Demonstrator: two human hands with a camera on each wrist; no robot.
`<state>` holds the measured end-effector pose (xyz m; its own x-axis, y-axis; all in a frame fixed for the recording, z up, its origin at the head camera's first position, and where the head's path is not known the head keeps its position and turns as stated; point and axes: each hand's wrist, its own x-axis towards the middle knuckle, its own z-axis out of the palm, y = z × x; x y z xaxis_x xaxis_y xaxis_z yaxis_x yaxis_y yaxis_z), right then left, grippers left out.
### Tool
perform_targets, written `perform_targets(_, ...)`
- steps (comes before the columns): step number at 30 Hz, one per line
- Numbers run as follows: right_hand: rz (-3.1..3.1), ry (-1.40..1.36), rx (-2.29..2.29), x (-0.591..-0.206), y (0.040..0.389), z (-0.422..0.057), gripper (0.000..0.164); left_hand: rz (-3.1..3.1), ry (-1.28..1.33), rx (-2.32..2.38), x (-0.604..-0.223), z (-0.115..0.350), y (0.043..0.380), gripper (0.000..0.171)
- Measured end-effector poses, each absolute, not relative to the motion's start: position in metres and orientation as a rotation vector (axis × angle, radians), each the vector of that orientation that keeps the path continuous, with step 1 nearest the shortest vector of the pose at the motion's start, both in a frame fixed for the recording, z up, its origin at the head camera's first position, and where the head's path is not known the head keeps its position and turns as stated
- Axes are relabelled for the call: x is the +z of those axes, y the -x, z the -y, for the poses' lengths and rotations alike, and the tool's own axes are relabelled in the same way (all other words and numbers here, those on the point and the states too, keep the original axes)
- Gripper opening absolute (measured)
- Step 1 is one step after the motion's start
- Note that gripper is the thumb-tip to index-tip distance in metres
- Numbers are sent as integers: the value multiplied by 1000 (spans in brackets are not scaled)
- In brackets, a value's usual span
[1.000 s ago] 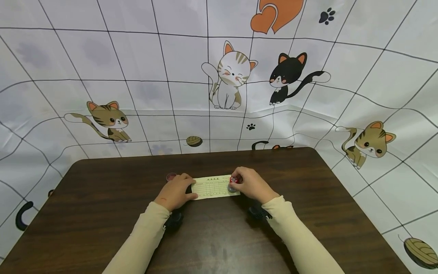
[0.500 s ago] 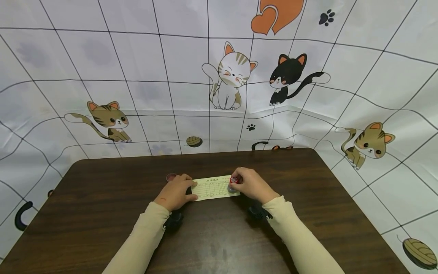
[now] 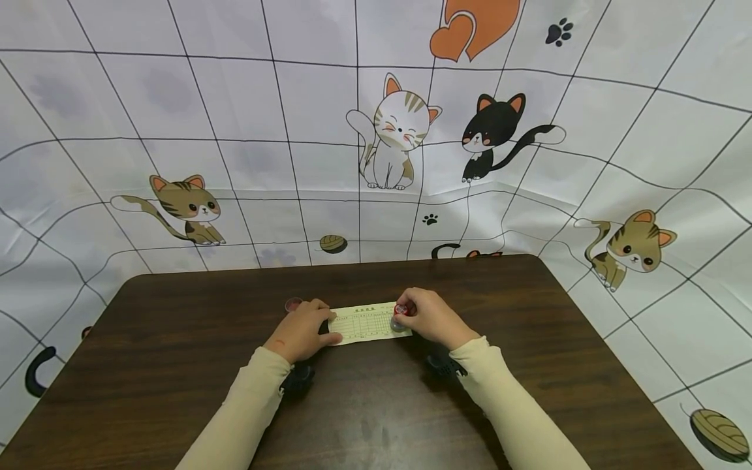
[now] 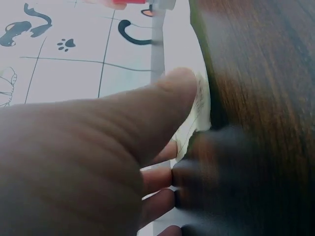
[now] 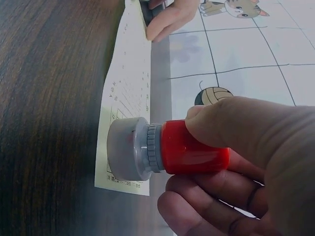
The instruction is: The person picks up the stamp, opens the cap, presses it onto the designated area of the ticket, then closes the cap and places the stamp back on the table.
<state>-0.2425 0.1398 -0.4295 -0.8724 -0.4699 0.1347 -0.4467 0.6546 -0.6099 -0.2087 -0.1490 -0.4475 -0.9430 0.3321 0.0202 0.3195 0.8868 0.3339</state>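
A pale yellow printed form [image 3: 364, 322] lies flat on the brown table in the head view. The person's left hand [image 3: 299, 329] rests on its left end, with fingertips and thumb spread apart and pressing the paper down. At the form's right end, the right hand [image 3: 433, 316] pinches the red handle of a rubber stamp [image 5: 192, 147]. The stamp's round grey base stands on the form, as the right wrist view shows. Its underside is hidden against the paper. In the left wrist view the left thumb [image 4: 172, 93] touches the form's near edge.
A small round reddish item [image 3: 294, 303], perhaps an ink pad or lid, lies just beyond the left hand, partly covered by it. The table [image 3: 205, 391] ends at a white sheet [image 3: 264, 163] printed with cats and grid lines.
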Motion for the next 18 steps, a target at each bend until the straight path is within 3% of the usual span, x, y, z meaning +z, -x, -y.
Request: perform_targets(18, -2838, 777, -996, -429, 241, -139, 10, -3036, -524, 511, -446, 147, 207, 61)
